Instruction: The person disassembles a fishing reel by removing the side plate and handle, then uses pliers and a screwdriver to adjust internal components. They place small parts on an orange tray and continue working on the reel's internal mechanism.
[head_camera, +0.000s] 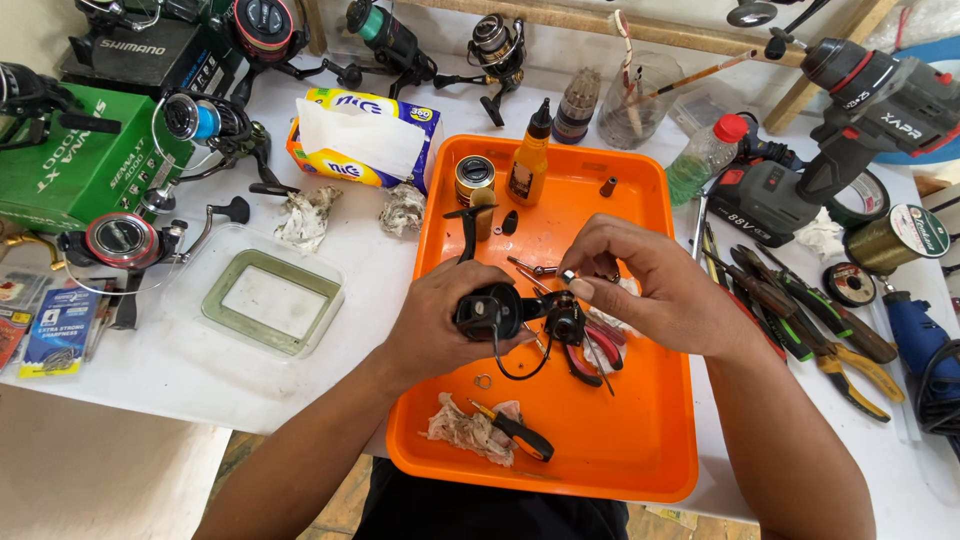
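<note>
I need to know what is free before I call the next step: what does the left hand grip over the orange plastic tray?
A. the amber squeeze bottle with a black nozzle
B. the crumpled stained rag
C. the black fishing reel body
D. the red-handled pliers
C: the left hand is wrapped around the black fishing reel body above the orange plastic tray, while the right hand pinches a small part at the reel's front.

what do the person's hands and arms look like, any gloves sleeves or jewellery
Both hands are bare: no gloves on the left hand or the right hand. Both forearms are uncovered up to the bottom edge of the picture, so no sleeves show. No watch, bracelet or ring can be seen on the wrists or fingers. The fingernails are short and unpainted. A dark garment shows between the arms at the bottom edge.
</note>
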